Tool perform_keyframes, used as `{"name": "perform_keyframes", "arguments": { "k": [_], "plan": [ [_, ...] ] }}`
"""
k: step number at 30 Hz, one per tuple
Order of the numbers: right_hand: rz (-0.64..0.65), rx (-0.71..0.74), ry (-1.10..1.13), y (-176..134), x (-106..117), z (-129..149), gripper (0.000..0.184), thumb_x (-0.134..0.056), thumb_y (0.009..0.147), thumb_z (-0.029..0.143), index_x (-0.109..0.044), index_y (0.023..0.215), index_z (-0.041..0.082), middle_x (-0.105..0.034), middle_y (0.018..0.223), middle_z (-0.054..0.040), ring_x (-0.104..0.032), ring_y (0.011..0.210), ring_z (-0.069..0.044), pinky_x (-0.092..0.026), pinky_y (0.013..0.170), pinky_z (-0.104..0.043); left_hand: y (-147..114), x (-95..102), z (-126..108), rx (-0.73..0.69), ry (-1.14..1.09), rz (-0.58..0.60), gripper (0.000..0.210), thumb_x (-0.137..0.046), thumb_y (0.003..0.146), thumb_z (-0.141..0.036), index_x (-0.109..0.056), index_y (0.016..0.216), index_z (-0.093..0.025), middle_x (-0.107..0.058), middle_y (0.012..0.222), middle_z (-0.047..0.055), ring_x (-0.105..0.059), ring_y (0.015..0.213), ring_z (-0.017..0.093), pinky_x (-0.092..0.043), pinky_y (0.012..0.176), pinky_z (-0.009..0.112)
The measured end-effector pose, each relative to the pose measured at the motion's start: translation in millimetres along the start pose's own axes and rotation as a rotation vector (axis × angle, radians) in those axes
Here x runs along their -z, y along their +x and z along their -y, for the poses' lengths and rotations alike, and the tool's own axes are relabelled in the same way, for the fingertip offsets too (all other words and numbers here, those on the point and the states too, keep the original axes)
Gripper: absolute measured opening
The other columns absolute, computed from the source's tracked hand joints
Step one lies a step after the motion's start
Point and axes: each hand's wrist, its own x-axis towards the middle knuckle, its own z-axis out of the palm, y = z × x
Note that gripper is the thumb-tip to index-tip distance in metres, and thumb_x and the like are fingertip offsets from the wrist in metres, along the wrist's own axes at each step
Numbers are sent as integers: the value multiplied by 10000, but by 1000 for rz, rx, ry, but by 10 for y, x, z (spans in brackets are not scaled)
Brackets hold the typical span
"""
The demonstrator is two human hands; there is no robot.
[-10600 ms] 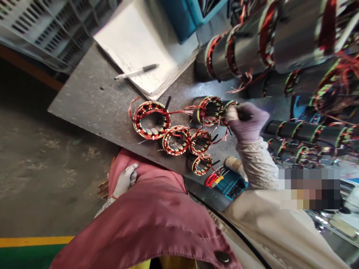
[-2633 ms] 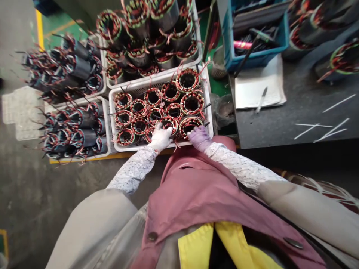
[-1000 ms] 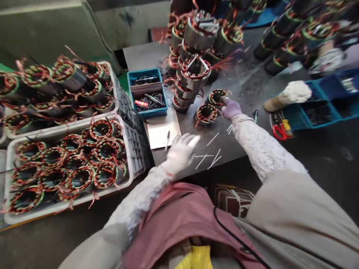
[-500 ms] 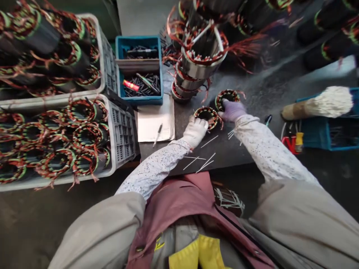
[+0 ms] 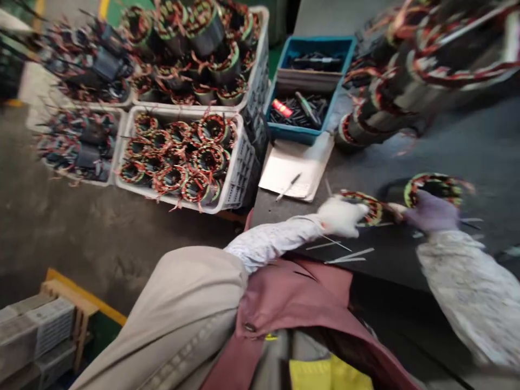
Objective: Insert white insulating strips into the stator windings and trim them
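A motor stator [image 5: 376,208] with red and green windings stands near the table's front edge. My left hand [image 5: 341,216], in a white glove, is closed on its left side, and motion blurs the fingers. To the right is a second wound stator [image 5: 450,189], its ring facing up. My right hand [image 5: 436,212], in a purple glove, grips its near rim, and one digit points left towards the first stator. Several thin white strips [image 5: 351,257] lie on the table in front of my hands.
White crates [image 5: 231,200] of wound stators stand at left. A blue bin [image 5: 292,132] holds dark small parts. Beside it lie papers [image 5: 280,173] with a pen [image 5: 289,186]. A tall stack of stators [image 5: 426,81] rises at back right. Boxes [image 5: 52,325] sit on the floor lower left.
The view has swung left, bringing more crates and the floor into sight and shifting the table to the right. Both hands stay at their stators.
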Motion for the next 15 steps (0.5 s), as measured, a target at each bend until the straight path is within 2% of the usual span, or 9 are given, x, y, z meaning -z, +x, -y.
{"name": "perform_keyframes", "arguments": {
  "k": [1, 2, 4, 5, 8, 10, 11, 13, 15],
  "plan": [
    [-16, -47, 279, -69, 83, -8, 284, -786, 599, 372, -555, 642, 213, -691, 852, -176, -655, 965, -352, -480, 889, -533, -79, 59, 61, -47, -71, 78, 306, -845, 576, -195, -709, 846, -145, -700, 821, 30, -693, 880, 223, -518, 850, 291],
    [-6, -90, 630, -156, 160, -16, 268, -795, 561, 325, -585, 671, 201, -692, 878, -151, -641, 988, -332, -456, 958, -537, -148, 117, 132, -55, -291, 173, 302, -827, 573, -160, -706, 847, -123, -704, 802, 49, -691, 815, 223, -532, 828, 322],
    [-37, -80, 903, -369, 267, -17, 315, -736, 595, 398, -628, 807, 193, -696, 918, -93, -654, 890, -258, -517, 911, -477, -263, 216, 291, -59, -486, 227, 227, -706, 696, -246, -689, 885, -123, -710, 780, 63, -655, 651, 167, -557, 741, 339],
    [-29, -50, 1049, -491, 292, -6, 369, -706, 614, 436, -637, 877, 187, -697, 937, -81, -657, 852, -235, -544, 872, -454, -323, 259, 369, -22, -724, 208, 242, -697, 680, -256, -690, 876, -115, -719, 783, 78, -651, 635, 170, -561, 726, 347],
    [-18, 47, 1586, -919, 290, 95, 452, -654, 673, 533, -634, 956, 181, -701, 983, -78, -661, 946, -242, -551, 891, -453, -579, 403, 549, 59, -1248, -3, 280, -695, 670, -320, -691, 888, -144, -732, 808, 53, -672, 711, 187, -566, 736, 339],
    [-57, 14, 1728, -1228, 260, 214, 383, -596, 740, 561, -620, 901, 214, -698, 924, -43, -650, 994, -228, -548, 889, -422, -815, 526, 620, 113, -1425, -120, 254, -683, 721, -370, -686, 872, -166, -726, 800, 30, -671, 738, 186, -568, 764, 340],
    [-62, -29, 1739, -1377, 237, 283, 353, -572, 763, 569, -605, 848, 228, -681, 840, -23, -652, 938, -214, -553, 849, -396, -940, 594, 650, 143, -1485, -153, 247, -666, 758, -405, -677, 842, -173, -714, 771, 25, -664, 724, 183, -567, 774, 346],
    [-26, -100, 1724, -1645, 168, 433, 377, -556, 761, 616, -547, 721, 242, -566, 620, 10, -606, 697, -185, -542, 717, -355, -1178, 734, 723, 193, -1578, -173, 322, -602, 831, -495, -643, 758, -184, -661, 668, 14, -637, 647, 173, -562, 762, 357],
    [15, -110, 1674, -1873, 72, 604, 468, -524, 733, 698, -456, 616, 249, -390, 490, 41, -460, 501, -154, -499, 616, -341, -1380, 878, 823, 210, -1633, -155, 426, -538, 873, -567, -583, 668, -197, -571, 557, -7, -574, 536, 146, -550, 712, 348]
  ]
}}
